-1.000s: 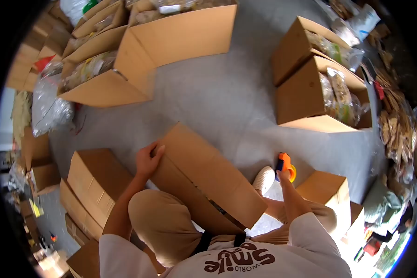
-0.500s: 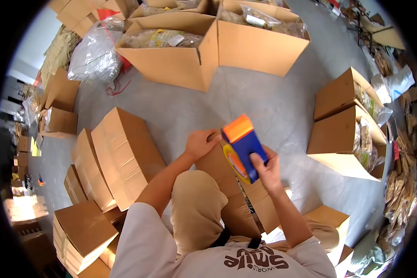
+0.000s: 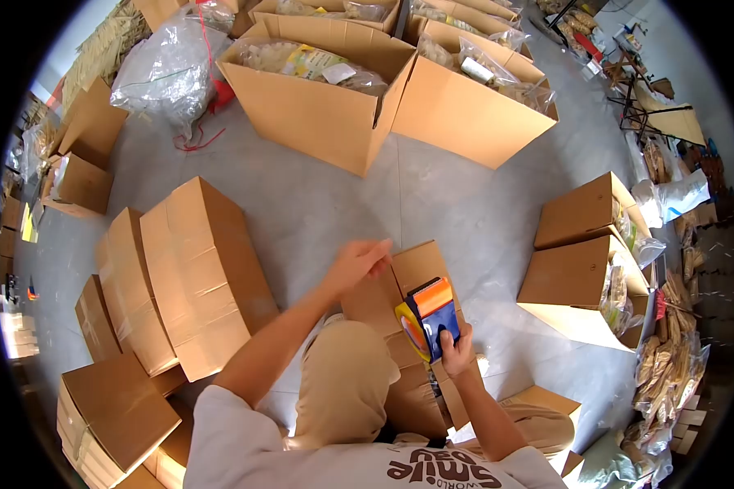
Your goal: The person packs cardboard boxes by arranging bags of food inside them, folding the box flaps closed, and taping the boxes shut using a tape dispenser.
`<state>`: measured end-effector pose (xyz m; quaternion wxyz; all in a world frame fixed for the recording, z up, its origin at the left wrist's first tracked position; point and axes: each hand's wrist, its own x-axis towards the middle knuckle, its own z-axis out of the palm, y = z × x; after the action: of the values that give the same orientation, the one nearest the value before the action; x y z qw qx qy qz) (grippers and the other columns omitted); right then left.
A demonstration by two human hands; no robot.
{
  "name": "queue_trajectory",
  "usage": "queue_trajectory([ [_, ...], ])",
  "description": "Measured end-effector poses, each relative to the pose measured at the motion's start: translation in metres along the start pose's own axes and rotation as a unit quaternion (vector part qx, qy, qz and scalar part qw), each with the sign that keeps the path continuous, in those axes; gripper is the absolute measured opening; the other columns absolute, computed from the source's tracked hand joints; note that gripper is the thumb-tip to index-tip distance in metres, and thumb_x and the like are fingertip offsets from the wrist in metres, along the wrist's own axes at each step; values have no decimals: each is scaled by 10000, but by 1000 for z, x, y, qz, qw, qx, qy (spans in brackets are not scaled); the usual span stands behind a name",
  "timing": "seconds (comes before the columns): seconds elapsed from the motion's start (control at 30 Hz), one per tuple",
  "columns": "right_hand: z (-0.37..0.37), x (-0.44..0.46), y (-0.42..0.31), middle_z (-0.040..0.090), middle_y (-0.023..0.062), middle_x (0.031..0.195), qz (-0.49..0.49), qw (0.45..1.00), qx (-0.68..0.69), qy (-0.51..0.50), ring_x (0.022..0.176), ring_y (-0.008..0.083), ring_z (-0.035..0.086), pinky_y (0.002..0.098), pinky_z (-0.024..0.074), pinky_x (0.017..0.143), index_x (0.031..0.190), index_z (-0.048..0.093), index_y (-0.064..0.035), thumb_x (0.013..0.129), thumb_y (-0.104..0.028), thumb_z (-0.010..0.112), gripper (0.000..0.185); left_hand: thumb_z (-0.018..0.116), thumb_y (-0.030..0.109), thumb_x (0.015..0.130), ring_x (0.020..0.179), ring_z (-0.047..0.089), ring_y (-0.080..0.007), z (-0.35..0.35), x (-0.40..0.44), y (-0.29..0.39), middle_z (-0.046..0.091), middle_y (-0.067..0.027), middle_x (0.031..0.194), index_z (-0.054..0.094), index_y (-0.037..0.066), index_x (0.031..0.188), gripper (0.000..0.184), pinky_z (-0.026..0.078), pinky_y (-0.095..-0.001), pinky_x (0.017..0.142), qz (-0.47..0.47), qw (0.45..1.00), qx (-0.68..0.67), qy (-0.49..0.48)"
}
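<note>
My right hand (image 3: 458,350) is wrapped round a blue and orange tape dispenser (image 3: 439,328) with a yellow-rimmed roll on its left side. The dispenser is over the top of a cardboard box (image 3: 414,399) between my knees. A narrow gap runs between the box's top flaps below the dispenser, with something dark and patterned showing in it. My left hand (image 3: 363,265) is near the far left corner of this box. Motion blurs its fingers, and I cannot tell whether it touches the cardboard.
Closed cardboard boxes (image 3: 208,277) stand at my left. Open boxes with bagged goods are ahead (image 3: 318,110) and at the right (image 3: 571,277). A clear plastic sack (image 3: 167,77) with red string sits at the far left. Bundled brown material (image 3: 673,342) lines the right side.
My right hand has brought the tape dispenser nearer to my body along the box. My left hand has come off the box's far edge. The camera view has shifted too.
</note>
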<state>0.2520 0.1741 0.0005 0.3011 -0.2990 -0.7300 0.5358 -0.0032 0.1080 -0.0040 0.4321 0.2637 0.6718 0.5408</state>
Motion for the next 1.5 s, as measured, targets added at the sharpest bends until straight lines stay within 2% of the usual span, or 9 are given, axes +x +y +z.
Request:
queue_trajectory([
  [0.03, 0, 0, 0, 467, 30, 567, 2, 1000, -2, -2, 536, 89, 396, 266, 351, 481, 861, 580, 57, 811, -264, 579, 325, 526, 442, 886, 677, 560, -155, -5, -3, 12, 597, -70, 739, 633, 9, 909, 447, 447, -275, 611, -164, 966, -151, -132],
  [0.13, 6, 8, -14, 463, 31, 571, 2, 1000, 3, -5, 543, 91, 395, 269, 350, 484, 863, 582, 59, 817, -297, 583, 358, 529, 376, 906, 599, 509, -96, 7, -12, 38, 571, -30, 694, 621, 20, 845, 372, 407, -225, 550, -271, 917, -197, -217],
  [0.27, 1, 14, -16, 475, 41, 595, 31, 997, -18, -65, 546, 99, 396, 270, 355, 490, 891, 582, 62, 822, -284, 584, 353, 567, 272, 899, 567, 489, -78, 16, -4, 25, 568, -4, 680, 613, 29, 820, 260, 401, -224, 530, -199, 903, -243, -294],
  [0.43, 6, 36, -36, 557, 94, 634, 80, 992, -70, -73, 575, 116, 484, 288, 420, 533, 929, 584, 70, 818, -232, 620, 324, 613, 142, 856, 595, 481, -36, 15, 17, 8, 572, 7, 677, 607, 26, 799, 130, 386, -213, 536, -86, 977, -90, -171],
  [0.73, -3, 26, -50, 639, 160, 739, 105, 983, -115, -94, 645, 198, 626, 300, 484, 588, 946, 587, 54, 764, -212, 700, 341, 599, 82, 789, 619, 519, -100, -4, 68, -17, 597, -24, 680, 610, -2, 764, 89, 430, -276, 591, 67, 982, 166, -59],
  [1.17, 8, 37, -78, 633, 137, 665, 172, 966, -147, -127, 565, 169, 625, 278, 492, 529, 865, 578, 52, 738, -209, 726, 326, 671, 181, 706, 565, 555, -160, -82, 157, -75, 610, -113, 623, 627, 8, 683, 180, 436, -333, 533, 9, 952, 304, -25],
  [1.3, 12, 42, -73, 625, 132, 651, 197, 964, -131, -124, 554, 167, 614, 274, 488, 523, 837, 578, 53, 734, -198, 724, 308, 679, 252, 718, 623, 583, -169, -40, 152, -159, 652, -87, 699, 661, 18, 726, 235, 463, -332, 592, -44, 920, 357, -154],
  [1.37, 12, 44, -75, 620, 129, 644, 195, 962, -139, -129, 547, 161, 605, 270, 484, 519, 828, 579, 60, 731, -189, 723, 304, 661, 272, 733, 655, 597, -180, -6, 123, -179, 663, -101, 722, 672, 27, 747, 246, 479, -333, 632, -81, 959, 199, -185],
  [1.5, 15, 45, -73, 621, 129, 651, 190, 968, -112, -118, 553, 153, 603, 267, 481, 520, 829, 579, 63, 732, -185, 721, 302, 619, 326, 774, 784, 616, -215, -6, 112, -166, 667, -152, 823, 672, 24, 819, 310, 471, -346, 736, -155, 949, 196, -193],
])
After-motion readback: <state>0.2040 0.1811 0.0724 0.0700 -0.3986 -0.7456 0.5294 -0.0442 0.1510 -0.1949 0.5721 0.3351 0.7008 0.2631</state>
